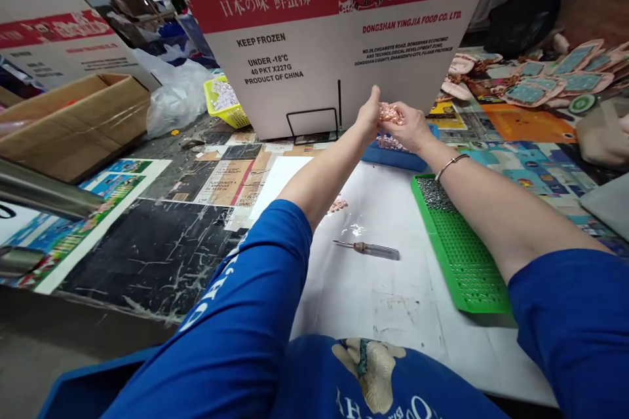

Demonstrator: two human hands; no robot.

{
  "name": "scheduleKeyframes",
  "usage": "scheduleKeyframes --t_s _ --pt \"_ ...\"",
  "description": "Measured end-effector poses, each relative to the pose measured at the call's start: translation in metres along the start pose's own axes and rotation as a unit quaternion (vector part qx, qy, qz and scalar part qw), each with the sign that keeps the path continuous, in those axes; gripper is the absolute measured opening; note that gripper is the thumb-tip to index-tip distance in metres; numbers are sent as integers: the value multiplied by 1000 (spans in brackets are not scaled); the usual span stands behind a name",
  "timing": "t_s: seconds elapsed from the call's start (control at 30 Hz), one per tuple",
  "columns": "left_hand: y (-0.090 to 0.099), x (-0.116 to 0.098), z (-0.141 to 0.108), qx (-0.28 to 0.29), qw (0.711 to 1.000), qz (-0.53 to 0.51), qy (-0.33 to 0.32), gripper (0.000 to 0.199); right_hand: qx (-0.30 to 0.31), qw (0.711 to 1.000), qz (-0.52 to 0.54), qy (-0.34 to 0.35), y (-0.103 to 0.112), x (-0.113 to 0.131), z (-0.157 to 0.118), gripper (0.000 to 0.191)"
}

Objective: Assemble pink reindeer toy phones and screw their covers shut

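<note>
Both my hands are together over a blue tray (393, 156) that holds small pink pieces. My left hand (369, 112) is cupped against a heap of pink pieces (390, 112), its thumb pointing up. From the other side my right hand (411, 127) curls round the same heap. A small pile of pink pieces (338, 205) lies on the white sheet (358, 301), partly behind my left forearm. Nearer me rests a screwdriver (376, 251) with a clear handle. Under my right forearm is a green tray (462, 262) with small metal parts at its far end.
A large white carton (314, 59) stands behind the hands, with a black wire stand (314, 111) before it. To the left are a yellow basket (227, 101) of white pieces and an open cardboard box (69, 118). Pink-edged items (535, 88) lie far right.
</note>
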State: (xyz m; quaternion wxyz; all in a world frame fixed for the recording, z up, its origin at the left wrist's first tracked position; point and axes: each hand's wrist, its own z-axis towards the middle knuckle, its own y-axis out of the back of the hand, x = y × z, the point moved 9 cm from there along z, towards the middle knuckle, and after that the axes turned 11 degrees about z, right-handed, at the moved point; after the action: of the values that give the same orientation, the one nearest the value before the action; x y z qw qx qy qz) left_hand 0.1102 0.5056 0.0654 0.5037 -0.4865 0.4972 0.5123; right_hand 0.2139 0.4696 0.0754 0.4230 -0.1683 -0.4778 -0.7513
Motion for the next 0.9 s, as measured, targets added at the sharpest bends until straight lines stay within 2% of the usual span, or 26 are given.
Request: scheduleKeyframes --t_s 0.07,0.1,0.2,0.3,0.37,0.43,0.53,0.57,0.6,0.67,0.7,0.77,0.83,0.9 --pt "-3 6 -3 23 999 29 25 55 17 998 -38 -39 -1 -26 3 37" --pt "0 7 -7 28 999 25 31 52 34 997 -50 -53 -3 -37 3 37" --pt "31 3 -23 26 999 34 9 42 67 994 -66 -60 -6 -46 4 38" --pt "80 -3 -55 38 992 102 -56 40 50 997 -56 -19 -3 -19 0 37" --pt "125 0 -88 14 980 174 -93 49 57 998 -28 28 -14 15 -12 47" --pt "169 9 -131 18 950 288 -120 61 122 990 9 74 -43 49 -34 52" --pt "219 47 -194 112 875 462 -89 105 295 947 51 118 -112 84 -80 63" --pt "236 59 -211 126 855 497 -71 115 316 940 53 117 -130 88 -89 67" --pt "252 70 -223 120 845 519 -49 115 325 938 51 109 -146 88 -95 71" --pt "278 81 -233 64 847 527 -24 110 327 940 44 88 -173 85 -97 78" --pt "283 84 -232 42 850 525 -19 108 327 941 42 81 -184 86 -95 80" --pt "281 88 -219 11 857 515 -25 108 337 937 46 84 -202 96 -94 81" --pt "265 88 -199 0 865 500 -43 106 357 926 56 106 -211 119 -99 75" --pt "244 83 -181 -4 876 476 -74 101 386 910 68 136 -214 145 -110 61"
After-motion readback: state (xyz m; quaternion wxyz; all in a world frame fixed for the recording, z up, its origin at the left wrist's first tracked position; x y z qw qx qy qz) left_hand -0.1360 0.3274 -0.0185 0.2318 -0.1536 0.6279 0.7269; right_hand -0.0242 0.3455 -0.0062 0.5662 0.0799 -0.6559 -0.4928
